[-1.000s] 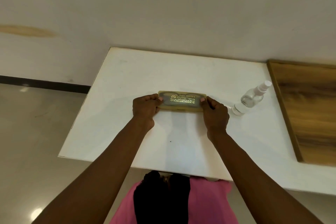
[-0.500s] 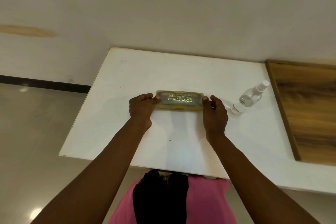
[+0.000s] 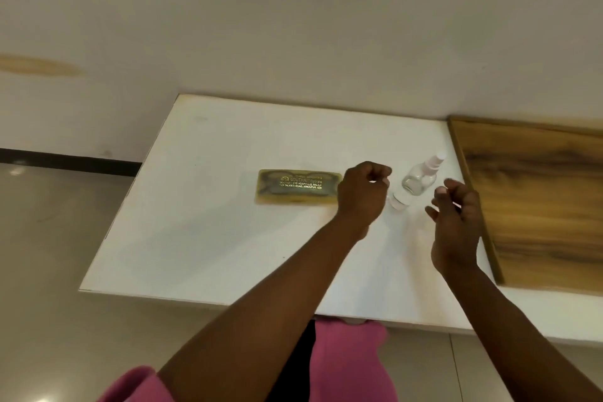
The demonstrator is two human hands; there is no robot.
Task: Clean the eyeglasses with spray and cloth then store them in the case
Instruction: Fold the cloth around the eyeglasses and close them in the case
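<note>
The closed case [image 3: 298, 187] now lies alone on the white desk [image 3: 202, 238], let go by both hands, which gripped its ends a moment ago. The left hand [image 3: 363, 194], loosely curled and empty, hovers just right of it. The spray bottle [image 3: 416, 184] lies between the hands. The right hand [image 3: 455, 215] hangs half-open, empty. Storing looks finished; the eyeglasses themselves are not visible.

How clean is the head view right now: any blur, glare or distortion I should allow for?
Head view: soft overall; both hands, left hand and right hand, are motion-blurred; the gold print on the case is only partly legible; the clear spray bottle looks washed out against the white table; wide-angle lens skews the table edges.
</note>
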